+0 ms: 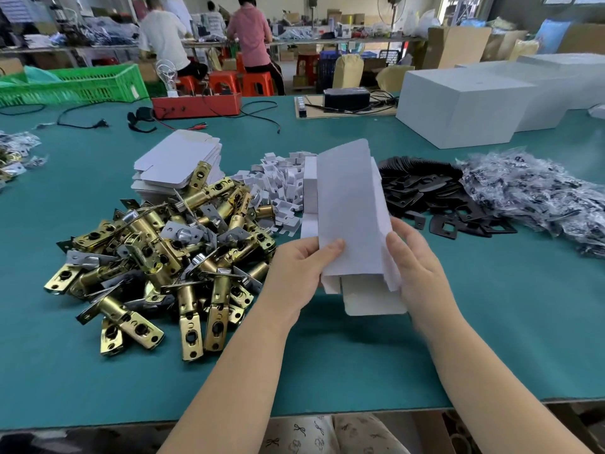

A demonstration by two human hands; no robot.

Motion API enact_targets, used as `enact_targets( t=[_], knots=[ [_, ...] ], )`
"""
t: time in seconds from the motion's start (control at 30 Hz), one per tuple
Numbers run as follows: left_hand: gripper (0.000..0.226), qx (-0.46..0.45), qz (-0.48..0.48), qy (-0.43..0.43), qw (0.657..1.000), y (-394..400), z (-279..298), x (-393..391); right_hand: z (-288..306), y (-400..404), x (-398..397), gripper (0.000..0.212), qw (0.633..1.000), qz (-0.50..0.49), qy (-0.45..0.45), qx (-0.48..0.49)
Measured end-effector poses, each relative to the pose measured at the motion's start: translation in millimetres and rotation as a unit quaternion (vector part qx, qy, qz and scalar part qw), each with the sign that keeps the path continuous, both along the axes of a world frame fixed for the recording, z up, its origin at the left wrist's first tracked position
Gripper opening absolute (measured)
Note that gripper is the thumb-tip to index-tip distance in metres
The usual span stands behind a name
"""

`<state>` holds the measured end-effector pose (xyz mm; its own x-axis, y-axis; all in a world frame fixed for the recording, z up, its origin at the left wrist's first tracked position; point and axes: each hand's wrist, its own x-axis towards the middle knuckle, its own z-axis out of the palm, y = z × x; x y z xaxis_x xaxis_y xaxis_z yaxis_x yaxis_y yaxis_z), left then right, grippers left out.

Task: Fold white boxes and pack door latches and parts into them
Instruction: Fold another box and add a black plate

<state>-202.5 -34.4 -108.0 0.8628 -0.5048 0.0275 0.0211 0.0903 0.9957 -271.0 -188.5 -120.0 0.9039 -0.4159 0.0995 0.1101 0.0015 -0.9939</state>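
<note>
Green worktable [327, 365] w/ everything spread on it. Far right: large white cartons [458, 106], shut, contents not visible, so no telling if any packed boxes sit inside. Left-centre: big heap of brass door latches [157, 257], untouched by either hand. Right: pile of clear bagged parts [537, 194], beside it black strike plates [435, 194] fanned out. Behind latches: stack of flat white box blanks [176, 162], plenty left. Centre: mound of small white card inserts [278, 188], plus a short upright stack of white card [310, 188] just behind the held piece.

In hand, above table centre: one white box [353, 211], held upright, partly formed into a sleeve; top flap standing up, bottom flap hanging open, nothing inside as far as visible. Left hand [301, 270] gripping lower left edge, thumb pressed on front panel, fingers wrapped behind. Right hand [415, 260] against right side panel, fingers behind the card; grip looks closed round that edge but fingertips hidden.

Progress, judged: early on this box. Sleeve opened, ends not tucked. Left to do: close bottom flap, load latch + plates + bagged parts + insert, tuck top. No finished small boxes in view; piles large, so most of the job prob. ahead.
</note>
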Motion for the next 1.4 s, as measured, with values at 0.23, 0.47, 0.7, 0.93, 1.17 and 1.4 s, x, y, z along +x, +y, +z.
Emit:
enact_targets(
  t=[0.23,0.47,0.7,0.93,1.17,1.4],
  knots=[
    [0.021,-0.010,-0.070,0.076,0.995,0,-4,1,1,-2,3,0.043,0.999,-0.030,0.037,0.015],
    [0.044,-0.014,0.036,0.030,0.999,-6,-7,1,1,1,0,0.042,0.998,0.032,0.060,0.018],
    [0.032,0.043,0.002,0.003,0.999,-8,-7,-4,-2,-2,6,0.051,0.994,-0.078,0.065,-0.051],
    [0.059,0.039,0.054,-0.009,0.998,-9,-5,-1,-6,1,8,0.049,0.979,-0.120,0.048,-0.160],
    [0.055,0.045,0.145,-0.095,0.984,-11,-10,5,-8,0,10,0.047,0.978,-0.131,0.047,-0.152],
    [0.050,-0.018,0.162,0.006,0.987,-8,-12,12,-9,3,10,0.045,0.949,-0.136,0.058,-0.279]
  ],
)
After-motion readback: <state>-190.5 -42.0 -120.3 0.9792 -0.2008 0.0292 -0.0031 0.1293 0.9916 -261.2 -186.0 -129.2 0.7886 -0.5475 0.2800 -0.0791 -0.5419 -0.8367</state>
